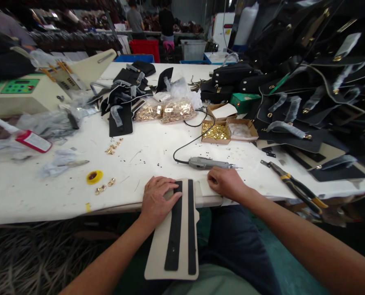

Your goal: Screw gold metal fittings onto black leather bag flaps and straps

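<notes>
A long beige panel with two black strips hangs over the near edge of the white table toward my lap. My left hand lies flat on its upper end, fingers stretched out across the left strip. My right hand rests on the table just right of the panel, fingers curled down and pinched on something I cannot make out. A grey corded electric tool lies right behind my right hand.
Pliers with yellow and black handles lie at the right. Cardboard boxes of gold fittings, bags of gold hardware, a yellow tape roll and black leather pieces cover the table. Two people stand far behind.
</notes>
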Demonstrator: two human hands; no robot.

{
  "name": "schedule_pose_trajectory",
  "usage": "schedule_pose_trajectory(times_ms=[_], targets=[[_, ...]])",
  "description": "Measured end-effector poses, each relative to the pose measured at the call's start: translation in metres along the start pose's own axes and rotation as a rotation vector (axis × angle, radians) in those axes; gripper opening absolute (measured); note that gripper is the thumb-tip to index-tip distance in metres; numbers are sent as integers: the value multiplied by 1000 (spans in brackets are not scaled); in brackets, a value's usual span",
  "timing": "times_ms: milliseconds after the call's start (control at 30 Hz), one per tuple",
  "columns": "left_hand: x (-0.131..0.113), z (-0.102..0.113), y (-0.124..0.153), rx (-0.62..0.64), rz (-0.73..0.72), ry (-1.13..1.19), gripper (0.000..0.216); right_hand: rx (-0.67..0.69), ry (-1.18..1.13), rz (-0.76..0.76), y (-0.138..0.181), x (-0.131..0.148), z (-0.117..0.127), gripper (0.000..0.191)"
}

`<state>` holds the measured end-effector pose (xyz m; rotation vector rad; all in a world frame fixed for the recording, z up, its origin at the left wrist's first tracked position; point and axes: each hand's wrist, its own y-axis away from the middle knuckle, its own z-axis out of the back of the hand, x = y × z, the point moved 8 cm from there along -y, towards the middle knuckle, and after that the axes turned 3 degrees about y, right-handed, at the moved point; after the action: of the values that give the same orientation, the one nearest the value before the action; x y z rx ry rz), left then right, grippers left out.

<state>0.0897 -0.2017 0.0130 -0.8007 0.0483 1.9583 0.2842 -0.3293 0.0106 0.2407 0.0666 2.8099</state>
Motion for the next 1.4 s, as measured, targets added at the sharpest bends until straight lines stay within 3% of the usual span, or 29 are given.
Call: schedule_pose_trajectory(times_ms=[300,500,600,767,900,1400], targets=[[1,-1,-1,-2,-1,3,15,6,-287,29,-1,-14,-4,9],[2,-2,0,9,-16,-17,15,-78,-388,-57,27,-33,6,8],[2,-2,-1,5,-45,-19,14,-152,-343,-219,52,-68,16,12],[3,-2,-3,-25,-92,-13,15,-211,-201,-541,90,-154,21,21],[4,-2,-4,-37,-118,-10,16,-195,-141,-623,95,-193,14,29],[5,-4,-3,-25,-87,-16,17,-79,-47,-449,52,-189,14,23]])
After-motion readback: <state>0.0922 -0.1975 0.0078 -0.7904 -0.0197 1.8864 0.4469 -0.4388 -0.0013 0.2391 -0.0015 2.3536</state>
